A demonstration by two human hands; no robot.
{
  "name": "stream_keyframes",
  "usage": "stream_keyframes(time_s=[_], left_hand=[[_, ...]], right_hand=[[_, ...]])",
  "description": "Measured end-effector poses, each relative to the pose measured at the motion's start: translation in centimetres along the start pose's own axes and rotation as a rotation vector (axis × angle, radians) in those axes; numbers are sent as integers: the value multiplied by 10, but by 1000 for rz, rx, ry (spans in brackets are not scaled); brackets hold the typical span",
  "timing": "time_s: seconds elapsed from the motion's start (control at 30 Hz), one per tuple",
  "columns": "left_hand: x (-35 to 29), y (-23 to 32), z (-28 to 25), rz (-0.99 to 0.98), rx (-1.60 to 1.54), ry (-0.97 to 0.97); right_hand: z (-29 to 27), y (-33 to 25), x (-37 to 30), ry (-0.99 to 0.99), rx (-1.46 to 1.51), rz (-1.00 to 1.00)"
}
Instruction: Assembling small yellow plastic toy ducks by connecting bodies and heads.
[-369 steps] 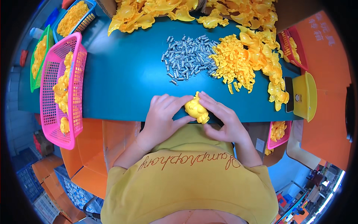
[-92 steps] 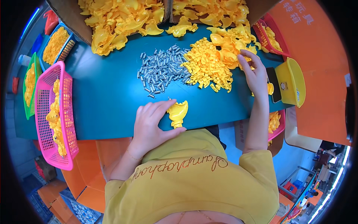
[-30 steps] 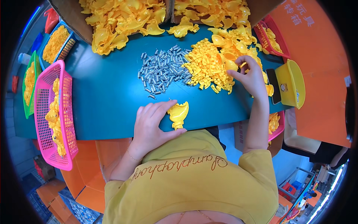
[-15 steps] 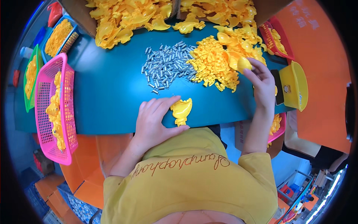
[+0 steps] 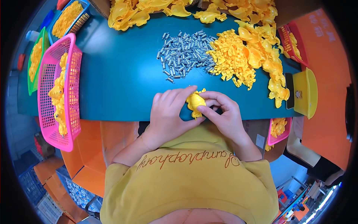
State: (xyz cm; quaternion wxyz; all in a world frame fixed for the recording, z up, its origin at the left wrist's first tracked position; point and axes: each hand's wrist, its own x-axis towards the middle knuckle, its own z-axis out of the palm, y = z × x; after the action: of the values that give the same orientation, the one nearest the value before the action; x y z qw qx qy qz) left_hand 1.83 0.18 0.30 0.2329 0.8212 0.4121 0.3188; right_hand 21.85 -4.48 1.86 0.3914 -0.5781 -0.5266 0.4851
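Observation:
My left hand (image 5: 168, 111) and my right hand (image 5: 226, 112) meet at the table's near edge over a yellow plastic toy part (image 5: 195, 103). The left thumb and forefinger brace its left side and its lower and upper ends. From the right, my other thumb and fingertips pinch it, pressing a rounded yellow shell against it. Where the two pieces join is partly hidden by fingers. Beyond my hands lie a heap of small silver metal cylinders (image 5: 182, 56) and a pile of small yellow plastic pieces (image 5: 231, 58).
Larger yellow shells (image 5: 257, 56) spread rightward and along the back of the teal table (image 5: 112, 86). A pink basket (image 5: 71, 93) holding yellow parts stands left, near a green basket (image 5: 44, 63) and a blue basket (image 5: 86, 15). At right are a yellow bin (image 5: 307, 93) and red basket (image 5: 300, 56).
My right hand has come from the shell pile at the right to my left hand, bringing a rounded yellow shell onto the part there. The whole view has shifted slightly.

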Motion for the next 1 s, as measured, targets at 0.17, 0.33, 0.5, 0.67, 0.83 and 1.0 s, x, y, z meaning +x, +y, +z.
stream_keyframes(time_s=[0.17, 0.33, 0.5, 0.67, 0.83, 1.0], left_hand=[[0, 0, -2, -10, -1, 2], [2, 1, -3, 3, -7, 13], [2, 1, -3, -5, 3, 25], [2, 1, -1, 2, 2, 52], [2, 1, -5, -21, -3, -26], [0, -3, -2, -10, -23, -7]], right_hand=[[8, 1, 1, 14, 65, -50], [12, -3, 1, 34, 60, -82], [7, -7, 2, 83, 39, -72], [12, -5, 1, 71, 44, -96], [13, -4, 2, 64, 42, -80], [16, -22, 6, 8, -108, -94]])
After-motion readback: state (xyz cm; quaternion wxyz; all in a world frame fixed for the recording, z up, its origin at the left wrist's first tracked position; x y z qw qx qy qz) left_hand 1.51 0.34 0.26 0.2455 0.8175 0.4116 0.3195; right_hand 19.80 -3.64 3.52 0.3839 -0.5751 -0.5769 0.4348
